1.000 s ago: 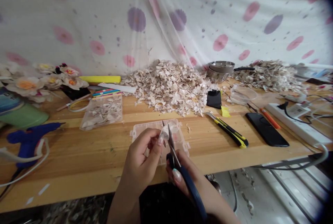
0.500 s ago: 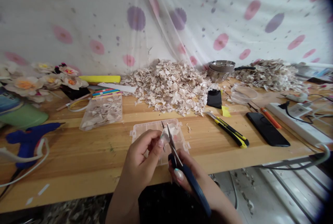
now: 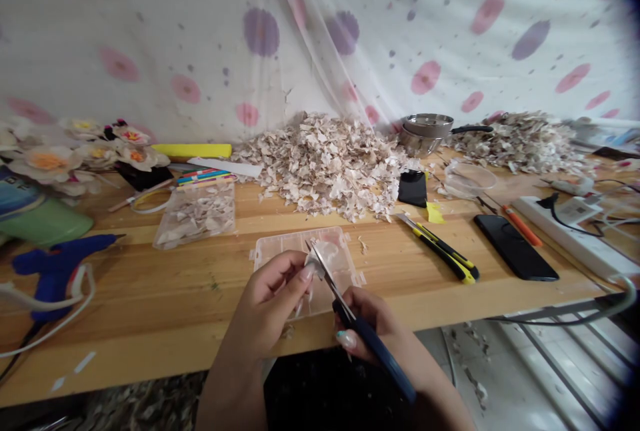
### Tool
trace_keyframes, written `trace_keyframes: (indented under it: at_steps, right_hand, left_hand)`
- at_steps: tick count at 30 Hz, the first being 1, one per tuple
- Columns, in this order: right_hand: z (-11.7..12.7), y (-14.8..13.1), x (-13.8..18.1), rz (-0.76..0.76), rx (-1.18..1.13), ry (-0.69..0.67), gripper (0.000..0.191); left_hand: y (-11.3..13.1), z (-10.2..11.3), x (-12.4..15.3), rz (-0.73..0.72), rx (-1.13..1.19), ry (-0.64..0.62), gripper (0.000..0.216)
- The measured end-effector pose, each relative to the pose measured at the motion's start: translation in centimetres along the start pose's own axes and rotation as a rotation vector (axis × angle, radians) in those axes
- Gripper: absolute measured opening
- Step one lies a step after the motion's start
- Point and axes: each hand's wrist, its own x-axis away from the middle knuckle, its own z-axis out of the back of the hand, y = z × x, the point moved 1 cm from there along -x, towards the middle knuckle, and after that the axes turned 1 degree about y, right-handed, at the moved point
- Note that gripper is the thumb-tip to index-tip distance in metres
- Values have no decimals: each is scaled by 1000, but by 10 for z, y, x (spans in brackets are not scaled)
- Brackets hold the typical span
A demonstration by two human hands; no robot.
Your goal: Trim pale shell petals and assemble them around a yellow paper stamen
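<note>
My left hand (image 3: 273, 301) pinches a thin, whitish, petal-like flake (image 3: 314, 262) between thumb and fingers. In my right hand (image 3: 373, 324) is a pair of scissors with dark blue handles (image 3: 385, 354), its blades pointing up and left. The blades lie together against the flake's right side; whether they bite into it I cannot tell. Beneath both hands sits a clear plastic compartment box (image 3: 270, 245), partly hidden by them, with some pale pieces in it.
Behind the box rises a big heap of pale flakes (image 3: 330, 164). A utility knife (image 3: 440, 251), a phone (image 3: 515, 247) and a power strip (image 3: 575, 241) lie to the right. Leftward are a flake-filled tray (image 3: 197, 217), a blue glue gun (image 3: 60, 274) and artificial flowers (image 3: 50, 157).
The scissor blades have come together from an open position. My right hand has shifted slightly right and down, while my left hand stays nearly in place with the flake.
</note>
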Motion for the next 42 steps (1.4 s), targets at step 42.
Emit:
trace_keyframes:
  at_steps: [42]
  right_hand:
    - [26,11,6,-174,95,50,46]
  left_hand:
    - [-5,18,-17,314,115,-265,22]
